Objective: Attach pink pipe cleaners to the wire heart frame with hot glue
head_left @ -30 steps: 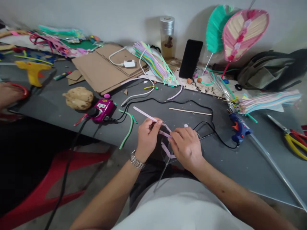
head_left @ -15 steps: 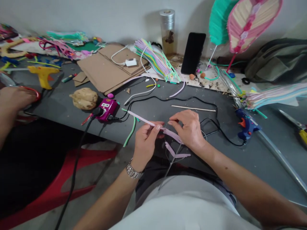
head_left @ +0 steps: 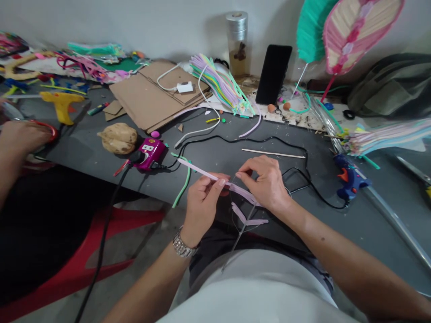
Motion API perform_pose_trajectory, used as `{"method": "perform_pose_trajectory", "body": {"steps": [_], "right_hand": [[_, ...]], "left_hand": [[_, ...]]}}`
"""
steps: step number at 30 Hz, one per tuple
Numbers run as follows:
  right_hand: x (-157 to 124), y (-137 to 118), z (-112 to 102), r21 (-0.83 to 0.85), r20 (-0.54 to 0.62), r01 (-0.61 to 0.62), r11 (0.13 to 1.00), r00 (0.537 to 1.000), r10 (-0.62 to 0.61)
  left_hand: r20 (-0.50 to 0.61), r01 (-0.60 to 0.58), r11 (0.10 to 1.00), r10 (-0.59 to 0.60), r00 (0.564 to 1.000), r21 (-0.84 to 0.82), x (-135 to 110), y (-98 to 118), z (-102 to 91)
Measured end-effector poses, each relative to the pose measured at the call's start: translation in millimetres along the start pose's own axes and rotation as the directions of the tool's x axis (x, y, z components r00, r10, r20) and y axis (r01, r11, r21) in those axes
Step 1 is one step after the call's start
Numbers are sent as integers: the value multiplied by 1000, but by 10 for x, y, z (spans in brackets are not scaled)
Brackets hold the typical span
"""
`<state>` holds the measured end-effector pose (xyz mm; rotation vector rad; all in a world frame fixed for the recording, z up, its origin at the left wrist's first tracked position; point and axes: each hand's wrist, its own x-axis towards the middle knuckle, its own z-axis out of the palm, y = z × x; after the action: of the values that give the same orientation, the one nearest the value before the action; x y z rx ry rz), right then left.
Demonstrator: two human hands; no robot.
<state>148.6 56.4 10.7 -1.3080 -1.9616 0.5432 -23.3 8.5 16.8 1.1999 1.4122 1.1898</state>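
Note:
Between the thumb and fingers of my left hand [head_left: 204,199] is a lilac pipe cleaner [head_left: 195,168], its free end pointing up and left over the table. Close beside it, my right hand [head_left: 266,181] pinches a thin wire [head_left: 235,177] near the pipe cleaner's inner end. Below both hands, a grey stem [head_left: 239,237] slants down toward my lap, carrying short lilac pipe cleaner pieces [head_left: 257,222] in a V and a thin wire loop around them. Another lilac piece [head_left: 244,194] runs under my right fingers, which partly cover the join.
A blue glue gun [head_left: 350,179] lies right, its black cord crossing the table. A magenta power socket [head_left: 150,154] and green pipe cleaner [head_left: 183,188] lie left. Behind are cardboard [head_left: 144,101], a phone [head_left: 274,74] and pipe cleaner bundles [head_left: 218,83]. Another person's hand [head_left: 25,137] holds red-handled scissors.
The lilac pipe cleaner's free end has dipped slightly, and my left wrist has shifted a little left. Both hands keep their pinches. The whole view has shifted slightly.

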Motion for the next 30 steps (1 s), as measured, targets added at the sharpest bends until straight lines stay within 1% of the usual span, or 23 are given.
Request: {"method": "perform_pose_trajectory", "body": {"steps": [4, 12, 23, 27, 30], "right_hand": [[4, 3, -10, 31, -6, -11, 999, 1000, 11], [7, 21, -19, 38, -5, -6, 999, 1000, 6], [31, 39, 6, 30, 33, -24, 999, 999, 23], [33, 50, 21, 30, 40, -32, 999, 999, 31], [31, 57, 33, 31, 40, -30, 999, 999, 29]], "left_hand": [[-16, 10, 1000, -10, 1000, -9, 17, -17, -2], [-16, 34, 999, -34, 999, 6, 36, -58, -4], [-44, -39, 995, 44, 998, 90, 3, -23, -1], [-32, -49, 996, 52, 998, 68, -20, -16, 10], [-17, -23, 999, 24, 1000, 37, -36, -12, 14]]}}
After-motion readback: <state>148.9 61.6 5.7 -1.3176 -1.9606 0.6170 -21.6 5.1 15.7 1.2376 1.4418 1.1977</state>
